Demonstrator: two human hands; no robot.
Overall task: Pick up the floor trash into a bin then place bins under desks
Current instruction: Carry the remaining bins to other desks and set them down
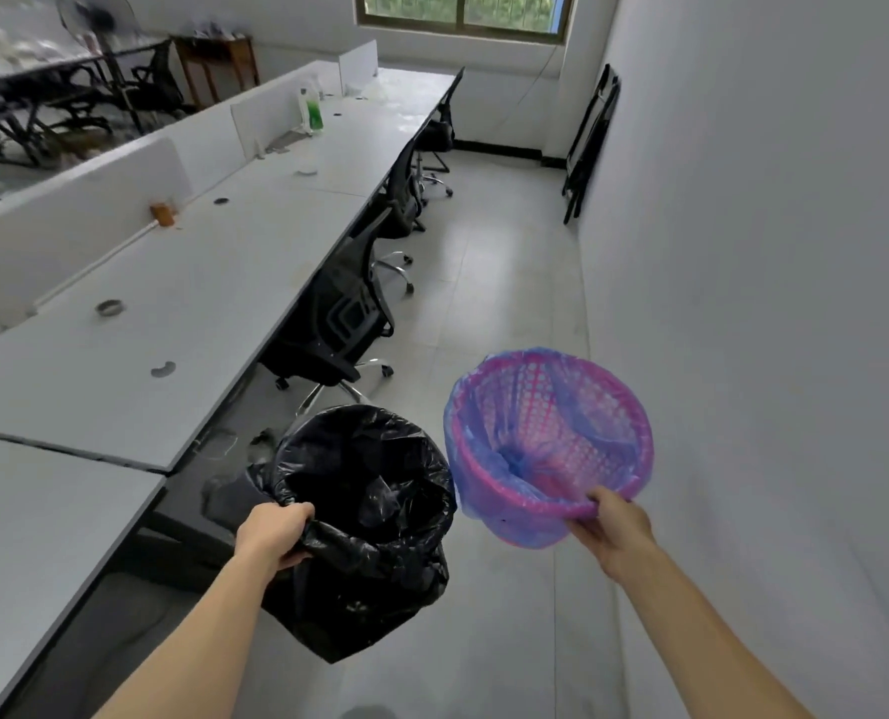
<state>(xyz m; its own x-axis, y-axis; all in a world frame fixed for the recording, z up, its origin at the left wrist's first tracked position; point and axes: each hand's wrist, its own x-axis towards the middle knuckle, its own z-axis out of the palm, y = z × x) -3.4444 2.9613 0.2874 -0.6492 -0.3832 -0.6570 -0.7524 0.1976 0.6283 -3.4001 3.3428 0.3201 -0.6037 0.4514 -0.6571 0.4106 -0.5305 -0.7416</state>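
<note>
Black-bagged round bin (364,516) gripped in my left hand (276,534), pink mesh blue-lined bin (548,443) in my right hand (613,526); neither under the tabletop (172,313) yet.

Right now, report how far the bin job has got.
Pickup looks done: no trash visible on the aisle floor. In hand: left hand grips the black-bagged bin, right hand holds the blue-lined pink basket bin, both off the floor. Left: placing both under the desks.
</note>
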